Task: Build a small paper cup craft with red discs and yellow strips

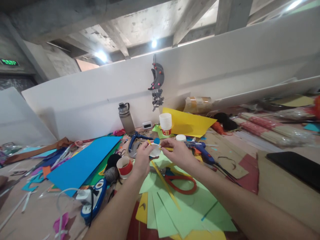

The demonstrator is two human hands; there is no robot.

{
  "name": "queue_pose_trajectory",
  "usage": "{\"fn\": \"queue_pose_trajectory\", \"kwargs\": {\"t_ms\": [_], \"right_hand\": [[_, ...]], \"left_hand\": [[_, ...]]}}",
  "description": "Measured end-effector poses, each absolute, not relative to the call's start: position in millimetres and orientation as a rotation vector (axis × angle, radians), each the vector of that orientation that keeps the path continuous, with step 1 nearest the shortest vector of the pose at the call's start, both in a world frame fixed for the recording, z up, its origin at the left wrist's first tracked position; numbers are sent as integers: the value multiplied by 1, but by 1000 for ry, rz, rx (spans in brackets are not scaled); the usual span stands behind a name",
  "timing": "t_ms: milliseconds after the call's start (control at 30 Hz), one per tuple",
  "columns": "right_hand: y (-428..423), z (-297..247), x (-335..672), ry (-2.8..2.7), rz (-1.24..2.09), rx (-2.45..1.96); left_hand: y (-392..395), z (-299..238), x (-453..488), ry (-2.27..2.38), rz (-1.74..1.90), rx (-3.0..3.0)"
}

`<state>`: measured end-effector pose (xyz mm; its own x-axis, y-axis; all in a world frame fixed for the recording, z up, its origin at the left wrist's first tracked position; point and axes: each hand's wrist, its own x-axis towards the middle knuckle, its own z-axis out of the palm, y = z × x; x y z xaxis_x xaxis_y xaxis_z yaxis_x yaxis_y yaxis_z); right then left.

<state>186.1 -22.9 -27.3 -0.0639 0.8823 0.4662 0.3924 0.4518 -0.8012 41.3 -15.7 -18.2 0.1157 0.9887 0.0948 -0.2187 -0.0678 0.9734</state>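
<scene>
My left hand (142,161) is closed on a small white round piece, perhaps the base of a paper cup (155,151), above the middle of the table. A bit of yellow shows by its fingertips. From the other side, my right hand (180,154) pinches at the piece's edge; what lies between those fingers is too small to name. A blue disc (156,141) appears just behind the white piece. Below the hands, a long yellow paper strip (166,186) crosses light green sheets (175,213); whether it joins the piece is unclear. Orange-handled scissors (181,185) lie under my right wrist.
A red-and-white paper cup (125,167) stands left, near grey yarn (111,174) and a blue power strip (96,201). Stacked cups (165,123), a bottle (126,120) and yellow card (190,122) are behind. A blue glue gun (203,151) lies right, a black phone-like slab (295,168) farther right.
</scene>
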Motion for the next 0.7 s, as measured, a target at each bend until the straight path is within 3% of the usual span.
{"fn": "queue_pose_trajectory", "kwargs": {"t_ms": [700], "right_hand": [[-37, -16, 187, -1882, -153, -1270]], "left_hand": [[-5, -20, 35, 952, 1328, 1010]]}}
